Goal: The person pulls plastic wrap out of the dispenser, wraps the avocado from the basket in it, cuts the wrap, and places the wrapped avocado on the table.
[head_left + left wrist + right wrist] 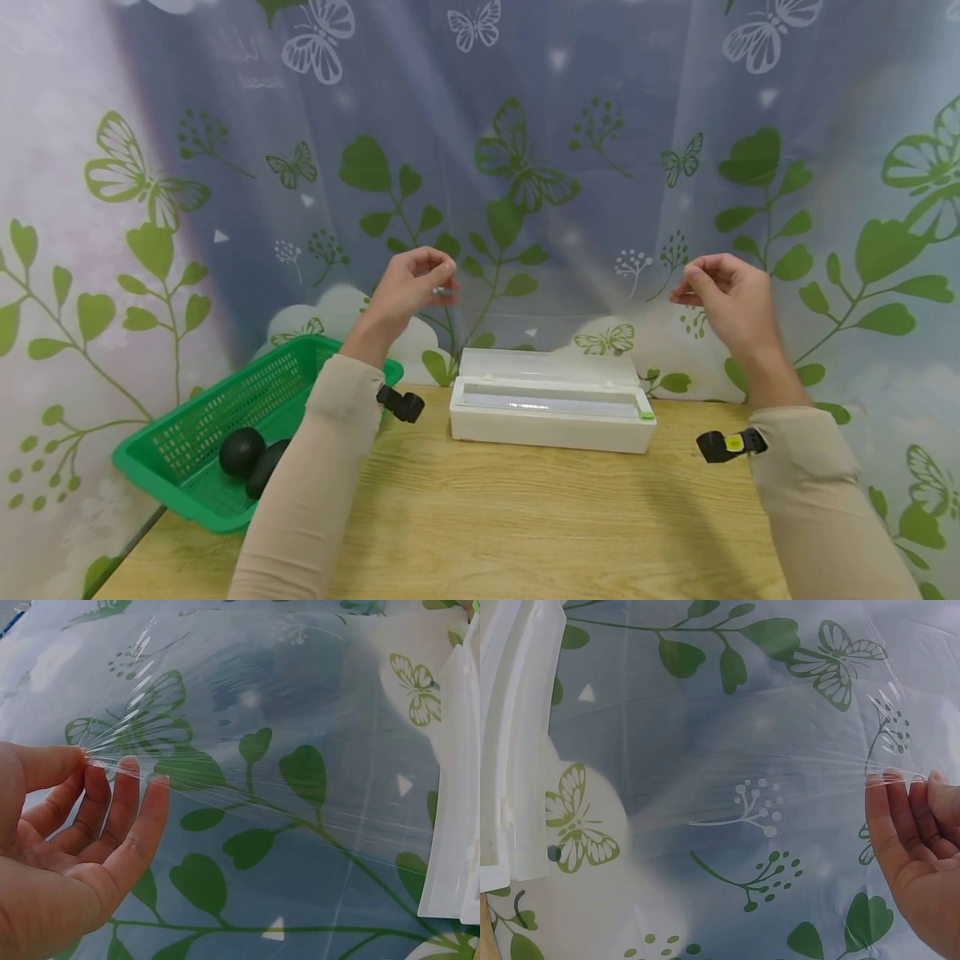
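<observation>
A sheet of clear plastic wrap is stretched between both raised hands. My left hand pinches one corner between thumb and index finger, where creases fan out in the left wrist view. On the other side my right hand pinches the opposite corner; creases in the wrap run to its fingertips in the right wrist view. Below and between the hands, the white wrap dispenser box stands on the table with its translucent lid raised. A roll shows inside its slot.
At the left a green basket holds dark round objects, partly hidden by my left forearm. The wood-grain table runs back to a curtain printed with butterflies and leaves. A small green slider sits at the box's right end.
</observation>
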`<state>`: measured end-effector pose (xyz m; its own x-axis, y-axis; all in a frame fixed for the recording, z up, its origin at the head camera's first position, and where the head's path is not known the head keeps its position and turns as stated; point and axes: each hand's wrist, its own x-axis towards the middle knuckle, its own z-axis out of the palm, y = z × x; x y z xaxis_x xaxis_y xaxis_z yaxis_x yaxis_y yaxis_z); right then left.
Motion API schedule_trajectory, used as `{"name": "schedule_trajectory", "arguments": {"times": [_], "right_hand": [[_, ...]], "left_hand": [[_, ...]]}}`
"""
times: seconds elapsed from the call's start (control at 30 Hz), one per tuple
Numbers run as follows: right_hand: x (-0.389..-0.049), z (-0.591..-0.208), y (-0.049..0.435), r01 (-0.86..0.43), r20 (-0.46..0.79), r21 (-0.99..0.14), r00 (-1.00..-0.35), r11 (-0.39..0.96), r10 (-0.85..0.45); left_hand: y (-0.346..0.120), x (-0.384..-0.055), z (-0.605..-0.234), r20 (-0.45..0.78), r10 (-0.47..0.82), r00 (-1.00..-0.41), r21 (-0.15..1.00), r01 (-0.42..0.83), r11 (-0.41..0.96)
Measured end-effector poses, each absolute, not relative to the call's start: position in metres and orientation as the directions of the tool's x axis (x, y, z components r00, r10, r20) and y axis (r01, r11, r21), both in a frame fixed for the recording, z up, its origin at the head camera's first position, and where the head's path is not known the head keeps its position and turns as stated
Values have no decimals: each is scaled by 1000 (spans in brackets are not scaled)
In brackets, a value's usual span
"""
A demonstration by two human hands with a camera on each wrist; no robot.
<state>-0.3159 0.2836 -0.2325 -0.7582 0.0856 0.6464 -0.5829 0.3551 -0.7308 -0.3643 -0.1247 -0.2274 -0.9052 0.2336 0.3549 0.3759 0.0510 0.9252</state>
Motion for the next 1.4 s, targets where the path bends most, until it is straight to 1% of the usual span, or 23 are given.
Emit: {"name": "schedule_trajectory", "arguments": {"times": [0.1, 0.4, 0.67, 0.9, 1.0, 1.07, 1.1, 1.2, 1.3, 1.4], "right_hand": [[-316, -228, 282, -572, 645, -728, -758, 378, 96], [-314, -216, 280, -600, 658, -733, -745, 321, 108], [-312, -207, 280, -624, 675, -723, -729, 297, 109], [-307, -200, 279, -599, 668, -721, -735, 349, 116], [-302, -198, 279, -607, 663, -728, -742, 320, 102], [-298, -198, 280, -619, 658, -738, -749, 268, 81], [-295, -199, 281, -620, 656, -739, -751, 263, 72], [-286, -203, 283, -610, 647, -737, -761, 290, 47], [-276, -207, 285, -588, 646, -714, -762, 380, 35], [-267, -210, 287, -580, 645, -701, -764, 414, 20]], "left_hand": [[-124, -365, -223, 362, 221, -905, 923, 382, 51], [-123, -363, -211, 382, 211, -900, 915, 401, 53], [-123, -361, -202, 396, 216, -892, 907, 417, 60], [-126, -358, -196, 413, 221, -884, 899, 435, 58], [-127, -355, -195, 418, 228, -880, 897, 439, 52], [-128, -352, -195, 417, 233, -879, 898, 438, 47], [-129, -351, -196, 416, 238, -878, 898, 438, 45], [-132, -345, -198, 415, 266, -870, 896, 442, 49], [-136, -337, -202, 419, 303, -856, 888, 455, 59], [-139, -328, -206, 421, 322, -848, 884, 463, 63]]}}
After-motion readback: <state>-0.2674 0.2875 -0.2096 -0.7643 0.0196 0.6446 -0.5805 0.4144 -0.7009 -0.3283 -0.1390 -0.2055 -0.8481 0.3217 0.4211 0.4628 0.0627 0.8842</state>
